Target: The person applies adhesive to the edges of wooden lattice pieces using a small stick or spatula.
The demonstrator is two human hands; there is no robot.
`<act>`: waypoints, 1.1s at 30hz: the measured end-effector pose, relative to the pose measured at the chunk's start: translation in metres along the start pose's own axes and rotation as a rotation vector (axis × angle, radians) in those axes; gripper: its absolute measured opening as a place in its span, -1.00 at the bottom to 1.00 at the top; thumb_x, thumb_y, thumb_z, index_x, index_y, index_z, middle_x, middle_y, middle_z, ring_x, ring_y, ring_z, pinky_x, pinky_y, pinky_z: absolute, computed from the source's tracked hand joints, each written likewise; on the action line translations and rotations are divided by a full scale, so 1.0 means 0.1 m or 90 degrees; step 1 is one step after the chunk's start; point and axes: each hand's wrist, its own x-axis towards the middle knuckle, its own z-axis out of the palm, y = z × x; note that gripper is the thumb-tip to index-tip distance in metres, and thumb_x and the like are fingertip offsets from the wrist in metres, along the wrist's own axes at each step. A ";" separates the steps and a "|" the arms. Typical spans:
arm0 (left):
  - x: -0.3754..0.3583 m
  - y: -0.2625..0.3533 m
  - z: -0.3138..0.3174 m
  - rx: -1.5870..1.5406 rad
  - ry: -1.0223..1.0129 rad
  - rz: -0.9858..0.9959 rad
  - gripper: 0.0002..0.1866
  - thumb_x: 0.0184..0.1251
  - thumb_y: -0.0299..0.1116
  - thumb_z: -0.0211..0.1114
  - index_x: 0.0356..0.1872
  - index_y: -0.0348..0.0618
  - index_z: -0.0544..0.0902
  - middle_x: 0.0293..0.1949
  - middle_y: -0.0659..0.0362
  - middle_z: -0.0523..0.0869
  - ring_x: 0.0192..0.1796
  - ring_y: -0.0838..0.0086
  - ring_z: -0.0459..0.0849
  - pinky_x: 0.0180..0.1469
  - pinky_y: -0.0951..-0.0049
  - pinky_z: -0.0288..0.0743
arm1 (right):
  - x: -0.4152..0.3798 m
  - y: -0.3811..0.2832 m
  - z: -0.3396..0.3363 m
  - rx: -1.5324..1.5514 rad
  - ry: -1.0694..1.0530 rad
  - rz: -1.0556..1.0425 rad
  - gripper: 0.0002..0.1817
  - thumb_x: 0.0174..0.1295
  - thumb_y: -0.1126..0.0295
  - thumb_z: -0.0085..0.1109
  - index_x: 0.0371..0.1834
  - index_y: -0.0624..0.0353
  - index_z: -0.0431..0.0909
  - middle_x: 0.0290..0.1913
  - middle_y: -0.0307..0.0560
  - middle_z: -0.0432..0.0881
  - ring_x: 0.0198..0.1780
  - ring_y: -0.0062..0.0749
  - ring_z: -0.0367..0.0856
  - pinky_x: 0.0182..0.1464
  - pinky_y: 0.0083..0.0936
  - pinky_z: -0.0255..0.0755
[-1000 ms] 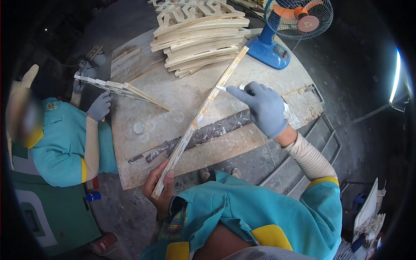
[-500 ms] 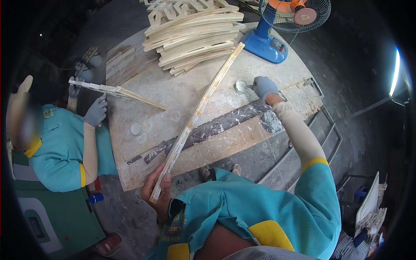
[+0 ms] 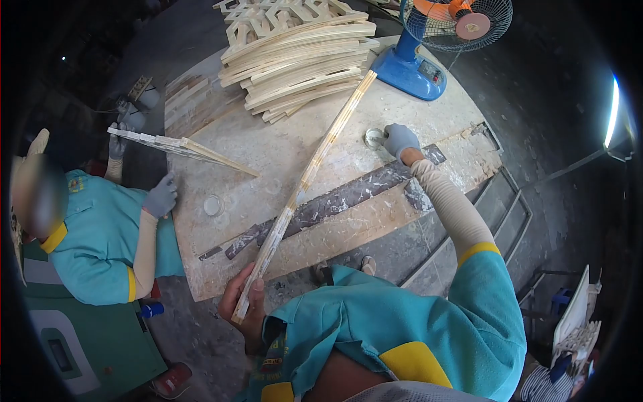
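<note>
My bare left hand (image 3: 242, 301) is closed around the lower end of a long, narrow wooden piece (image 3: 303, 184), seen nearly edge-on. The piece slants up and away over the table, with white smears on its lower half. My right hand (image 3: 400, 141), in a grey glove, is closed at the edge of a small round dish (image 3: 374, 139) with whitish contents. What its fingers grip is hidden. A dark, white-spattered strip (image 3: 335, 201) lies on the table below my right hand, passing under the wooden piece.
Stacked wooden frames (image 3: 301, 67) and a blue fan (image 3: 412, 74) stand on the far side of the table (image 3: 315, 251). At left, a co-worker (image 3: 100, 228) holds another wooden piece (image 3: 181, 149). Near them sits a second dish (image 3: 213, 205).
My right hand has shifted slightly left, closer to the dish. The co-worker's nearer gloved hand has come away from their wooden piece and dropped lower. My left hand keeps its grip.
</note>
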 end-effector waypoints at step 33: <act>-0.17 0.07 -0.23 0.035 -0.039 0.002 -0.64 0.39 -0.35 0.46 0.12 -0.36 0.72 -0.16 0.04 0.81 -0.12 0.47 0.75 -0.01 0.47 0.58 | -1.51 -0.66 -1.19 0.176 0.357 -0.474 -0.30 -0.01 0.72 0.11 0.17 -0.25 0.76 -0.28 -0.14 0.57 -0.29 -0.19 0.56 -0.22 -0.28 0.43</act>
